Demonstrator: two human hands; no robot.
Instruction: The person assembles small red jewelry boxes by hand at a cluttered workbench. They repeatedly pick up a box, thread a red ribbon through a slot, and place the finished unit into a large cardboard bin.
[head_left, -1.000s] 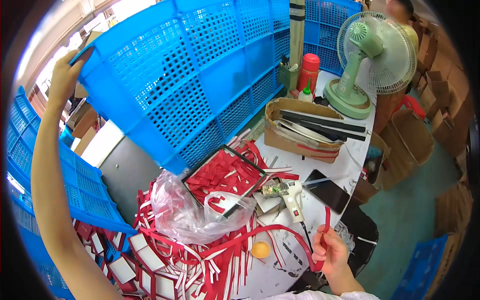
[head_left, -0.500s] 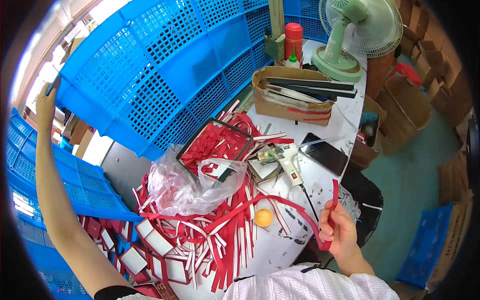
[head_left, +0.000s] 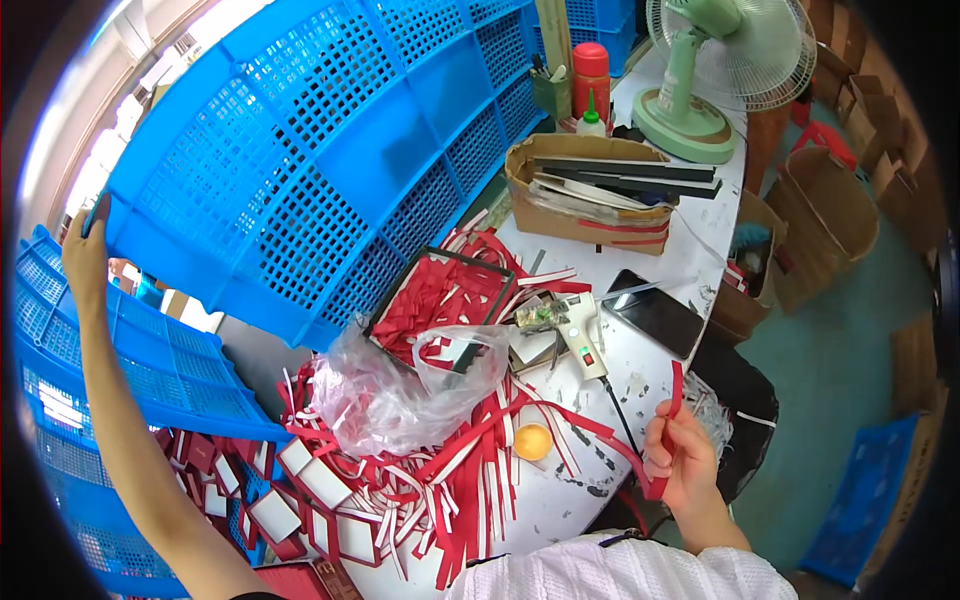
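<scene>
My left hand [head_left: 88, 258], arm stretched out at the far left, grips the edge of a large blue mesh crate [head_left: 385, 140]. That crate stands tilted over the back left of the table. Between the fingers of my right hand [head_left: 688, 458], closed at the front right, is a red ribbon strip [head_left: 585, 422]. One short end sticks up above the fingers, and the length trails left toward a heap of red and white strips [head_left: 470, 500]. Below the tilted crate, another blue crate [head_left: 190, 385] stands near red boxes with white insides [head_left: 275, 515].
A crumpled plastic bag [head_left: 375, 400] lies against a black-rimmed tray of red pieces [head_left: 440, 300]. Nearby are a white glue gun [head_left: 581, 335], a phone [head_left: 655, 315], a round yellow item [head_left: 532, 442], a cardboard box of strips [head_left: 580, 225], a red bottle [head_left: 590, 80] and a green fan [head_left: 685, 120].
My left hand and the tilted crate's lower edge have come down a little. The view has shifted slightly. My right hand still holds the red ribbon strip in about the same place.
</scene>
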